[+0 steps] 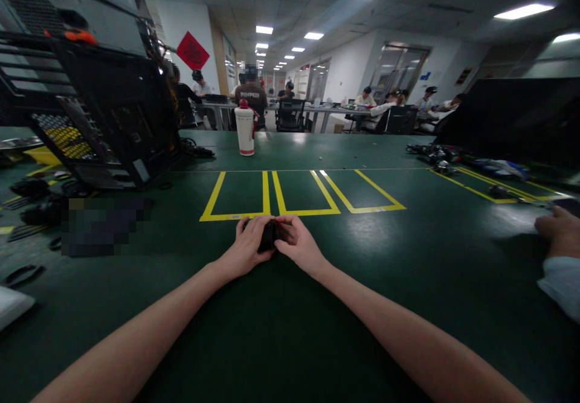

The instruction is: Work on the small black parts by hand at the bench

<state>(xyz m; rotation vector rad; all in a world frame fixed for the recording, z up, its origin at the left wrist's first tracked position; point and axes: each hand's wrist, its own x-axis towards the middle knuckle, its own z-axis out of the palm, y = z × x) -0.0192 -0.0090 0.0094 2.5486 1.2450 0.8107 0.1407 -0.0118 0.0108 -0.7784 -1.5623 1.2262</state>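
Both of my hands meet at the middle of the green table (235, 336), just in front of the yellow tape outlines. Between them is a small black object (268, 237), rounded and mostly covered, so I cannot make out its kind. My left hand (248, 245) wraps round its left side, with the fingers over the top and the thumb along the near edge. From the right, my right hand (299, 245) closes in with bent fingers and thumb at the object's right edge.
Yellow tape outlines (302, 212) lie beyond my hands. A white bottle (245, 130) with a red lid stands farther back. On the left is an open black computer case (104, 113) among cables. A co-worker's hand (559, 231) rests at the right edge, near black cables (435, 158).
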